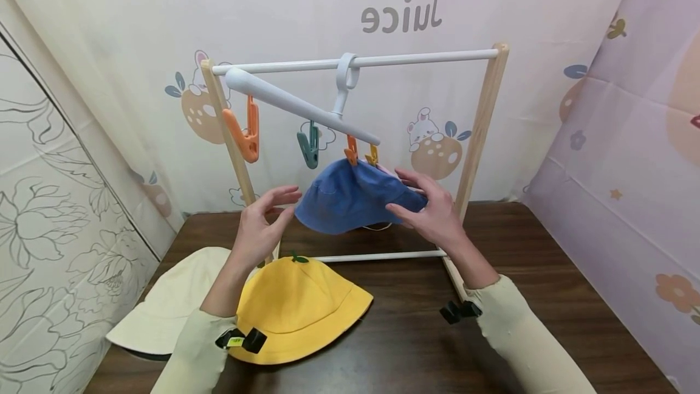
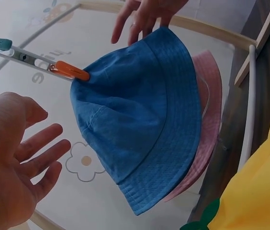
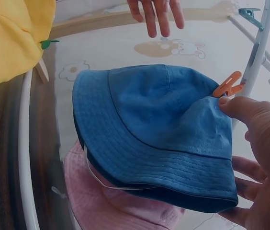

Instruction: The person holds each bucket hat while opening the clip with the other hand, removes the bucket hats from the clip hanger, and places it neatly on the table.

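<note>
A blue bucket hat (image 1: 350,196) hangs from the white hanger (image 1: 295,102), held by an orange clip (image 1: 351,149); a yellow clip (image 1: 372,155) is beside it. A pink hat (image 2: 210,91) shows behind the blue one, with a thin white cord at its edge. My left hand (image 1: 265,224) is left of the blue brim, fingers apart and curved, with nothing in them. My right hand (image 1: 432,208) is at the blue hat's right side, thumb in front near the orange clip, fingers partly hidden behind the brim. I see no firm grip.
The hanger hooks onto the top bar (image 1: 426,59) of a wood-and-white rack. An orange clip (image 1: 248,138) and a green clip (image 1: 309,146) hang farther left. A yellow hat (image 1: 301,309) and a cream hat (image 1: 175,297) lie on the dark table (image 1: 404,333).
</note>
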Demonstrator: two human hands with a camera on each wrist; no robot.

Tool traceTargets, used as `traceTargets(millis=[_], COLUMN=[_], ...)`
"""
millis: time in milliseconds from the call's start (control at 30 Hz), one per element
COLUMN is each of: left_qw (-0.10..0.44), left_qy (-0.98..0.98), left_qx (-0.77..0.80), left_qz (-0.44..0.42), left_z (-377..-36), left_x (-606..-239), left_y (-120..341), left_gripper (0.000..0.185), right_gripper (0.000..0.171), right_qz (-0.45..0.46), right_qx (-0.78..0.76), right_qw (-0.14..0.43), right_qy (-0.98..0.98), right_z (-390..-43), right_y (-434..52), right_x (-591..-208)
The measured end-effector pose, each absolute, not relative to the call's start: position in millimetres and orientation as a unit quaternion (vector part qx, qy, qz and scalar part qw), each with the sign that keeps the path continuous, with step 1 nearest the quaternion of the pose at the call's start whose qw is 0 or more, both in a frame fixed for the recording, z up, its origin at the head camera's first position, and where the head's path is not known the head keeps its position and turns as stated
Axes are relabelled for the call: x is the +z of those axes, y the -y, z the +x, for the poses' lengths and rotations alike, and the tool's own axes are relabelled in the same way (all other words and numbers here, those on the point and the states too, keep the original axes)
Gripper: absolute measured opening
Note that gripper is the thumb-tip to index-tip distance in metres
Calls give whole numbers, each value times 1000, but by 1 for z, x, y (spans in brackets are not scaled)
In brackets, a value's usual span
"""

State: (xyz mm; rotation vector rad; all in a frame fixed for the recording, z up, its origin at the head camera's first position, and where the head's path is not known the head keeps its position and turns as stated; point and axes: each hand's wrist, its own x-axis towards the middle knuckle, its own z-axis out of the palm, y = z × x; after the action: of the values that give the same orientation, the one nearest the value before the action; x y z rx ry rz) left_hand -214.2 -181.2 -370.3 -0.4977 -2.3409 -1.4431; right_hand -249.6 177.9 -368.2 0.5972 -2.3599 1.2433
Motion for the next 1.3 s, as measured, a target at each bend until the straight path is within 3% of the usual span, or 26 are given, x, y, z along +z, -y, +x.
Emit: traceTargets(millis=[800, 1300], left_qw=[166, 160], left_qy=[817, 814], left_qx=[-523, -529], left_qz=[-177, -177], left_z=[-228, -233], left_x=[-368, -367], left_y=[176, 171], left_gripper=[39, 39], right_gripper=[78, 81], right_qz=[285, 291], right_qx=[404, 360], right_qw=[208, 182], right_qy=[844, 867], right_z=[-258, -258], right_y=[-171, -166], right_x=[-370, -368])
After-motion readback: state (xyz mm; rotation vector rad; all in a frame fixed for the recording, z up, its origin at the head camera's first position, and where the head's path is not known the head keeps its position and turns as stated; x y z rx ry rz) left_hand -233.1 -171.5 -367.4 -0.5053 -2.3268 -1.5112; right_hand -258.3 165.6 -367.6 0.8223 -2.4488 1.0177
